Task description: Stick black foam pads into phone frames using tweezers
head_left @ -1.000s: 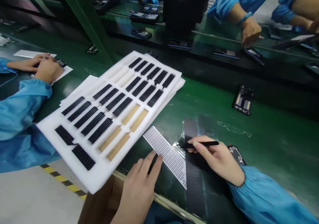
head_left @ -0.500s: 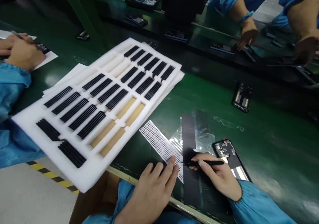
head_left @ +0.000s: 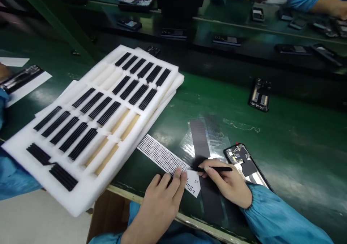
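Observation:
My right hand (head_left: 227, 180) grips black tweezers (head_left: 218, 169), their tip at the end of a white perforated sheet (head_left: 162, 161) dotted with small black squares. My left hand (head_left: 161, 198) rests its fingertips on that sheet, pressing it to the green bench mat (head_left: 295, 139). A long black strip (head_left: 199, 142) lies on clear film (head_left: 188, 146) under the tweezers, with a dotted dark patch (head_left: 214, 130) beside it. An opened phone (head_left: 238, 155) with its circuit board showing lies right of my right hand, partly hidden by it.
A stacked white foam tray (head_left: 89, 189) holding rows of black strips and tan strips lies left of my hands. Another opened phone (head_left: 259, 94) sits farther along the bench. A co-worker's sleeve (head_left: 2, 106) shows at the left edge. A cardboard box (head_left: 108, 215) stands below the bench edge.
My left hand has moved from the sheet's edge onto it, near the tweezers. My right hand has shifted down, uncovering the phone. The whole view has swung, and the far bench has slid upward.

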A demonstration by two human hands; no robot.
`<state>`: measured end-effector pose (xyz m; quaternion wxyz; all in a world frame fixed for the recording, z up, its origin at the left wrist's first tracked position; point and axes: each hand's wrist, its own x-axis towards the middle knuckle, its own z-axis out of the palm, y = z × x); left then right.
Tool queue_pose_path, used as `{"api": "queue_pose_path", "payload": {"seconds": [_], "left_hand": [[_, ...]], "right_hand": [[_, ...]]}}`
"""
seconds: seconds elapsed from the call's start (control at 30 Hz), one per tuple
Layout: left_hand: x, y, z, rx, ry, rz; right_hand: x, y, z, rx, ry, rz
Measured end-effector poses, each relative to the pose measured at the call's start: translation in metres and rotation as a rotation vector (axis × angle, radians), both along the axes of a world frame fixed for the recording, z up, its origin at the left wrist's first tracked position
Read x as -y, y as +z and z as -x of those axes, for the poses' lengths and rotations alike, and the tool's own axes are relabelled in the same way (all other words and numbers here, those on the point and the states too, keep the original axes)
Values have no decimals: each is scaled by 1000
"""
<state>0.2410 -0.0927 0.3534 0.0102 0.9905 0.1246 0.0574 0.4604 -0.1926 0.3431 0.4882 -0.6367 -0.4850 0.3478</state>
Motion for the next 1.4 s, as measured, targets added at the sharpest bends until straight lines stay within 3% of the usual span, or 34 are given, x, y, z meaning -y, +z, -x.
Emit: {"api": "queue_pose_path", "payload": {"seconds": [0.33,0.63,1.1,1.3,1.4], "left_hand": [[-2,2,-5,5,-20,-12],[-5,0,-9,-19,-38,-14],[-6,-3,-6,-59,-80,36],[-4,-8,-6,-37,-63,18],[-3,-6,-4,-2,-27,23]], "right_hand": [[4,-6,-2,11,-2,16],[3,-1,-3,111,12,-31],[-2,7,-8,87,72,47],[2,5,-1,47,-15,91],[9,15,-29,33,-164,57]]}}
